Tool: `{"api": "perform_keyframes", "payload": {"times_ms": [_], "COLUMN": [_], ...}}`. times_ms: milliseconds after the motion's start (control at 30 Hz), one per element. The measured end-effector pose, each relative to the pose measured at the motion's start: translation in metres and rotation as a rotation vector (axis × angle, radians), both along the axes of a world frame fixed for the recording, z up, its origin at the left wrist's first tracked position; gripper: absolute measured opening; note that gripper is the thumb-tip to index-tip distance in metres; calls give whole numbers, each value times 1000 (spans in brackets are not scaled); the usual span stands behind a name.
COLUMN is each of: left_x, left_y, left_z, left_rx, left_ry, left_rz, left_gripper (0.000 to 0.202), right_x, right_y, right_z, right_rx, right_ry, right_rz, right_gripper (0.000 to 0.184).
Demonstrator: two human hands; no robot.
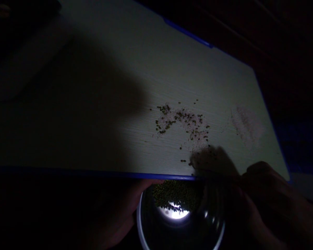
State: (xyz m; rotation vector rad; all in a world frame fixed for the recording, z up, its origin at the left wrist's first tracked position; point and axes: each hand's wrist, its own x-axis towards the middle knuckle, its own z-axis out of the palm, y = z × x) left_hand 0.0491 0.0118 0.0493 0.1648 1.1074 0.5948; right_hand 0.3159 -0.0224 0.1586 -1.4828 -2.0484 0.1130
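The room is very dim, and a single patch of light falls on a long pale green board with a wood-grain surface and a bright blue edge (187,69). Small dark green mung beans (176,194) lie heaped in a round, deep bowl with a white rim (181,222), just below the board's near edge, and a glare of light shows on the bowl's inner wall. More of the little beans (181,119) are scattered in a loose arc across the board, mixed with a dusting of pinkish powder (179,119). A second, fainter pink smear (246,126) sits apart from them, towards the right.

The person's left hand (117,215) is at the left side of the bowl, its fingers reaching towards the rim, though it's too dark to be sure whether it grips the bowl. The right hand (273,198) is at the board's near edge, right of the bowl, its fingers drawn fairly narrow. From here, I can't tell if they hold anything.
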Motion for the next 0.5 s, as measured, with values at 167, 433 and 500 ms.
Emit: {"api": "perform_keyframes", "payload": {"times_ms": [167, 433, 500], "left_x": [0, -11, -9], "left_y": [1, -5, -6], "left_z": [0, 7, 8], "left_rx": [-17, 93, 41], "left_ry": [38, 178, 171], "left_rz": [-39, -139, -67], "left_gripper": [38, 51, 47], "right_x": [13, 7, 0], "right_y": [1, -7, -6], "right_z": [1, 1, 2], "right_rx": [-9, -3, 7], "right_ry": [-51, -8, 47], "right_rz": [14, -32, -74], "right_gripper": [30, 20, 15]}}
